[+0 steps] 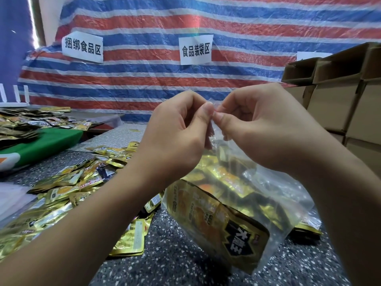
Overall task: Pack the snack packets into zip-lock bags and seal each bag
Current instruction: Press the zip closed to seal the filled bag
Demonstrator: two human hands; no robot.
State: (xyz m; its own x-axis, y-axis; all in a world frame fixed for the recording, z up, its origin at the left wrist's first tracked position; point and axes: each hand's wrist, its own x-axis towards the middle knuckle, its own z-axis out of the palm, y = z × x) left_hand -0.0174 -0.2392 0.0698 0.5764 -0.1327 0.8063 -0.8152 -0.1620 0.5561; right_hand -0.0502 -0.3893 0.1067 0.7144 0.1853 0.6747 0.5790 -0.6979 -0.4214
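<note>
Gold-and-black snack packets (68,188), clear zip-lock bag (274,190), speckled grey table (175,254), red-blue-white striped tarp (144,21), green cloth (47,141).

The top edge of a clear zip-lock bag (274,195) vanishes behind the pinching fingertips of the left hand (175,133) and right hand (263,129), so whether its seal is closed cannot be told. Gold snack packets (233,219) inside blur behind crinkled plastic; only one label's large characters show. A third paper sign (313,56) is mostly hidden by stacked cardboard boxes (338,96), which the right edge crops. Loose packets (61,188) run off the left edge, their print too small to read.
</note>
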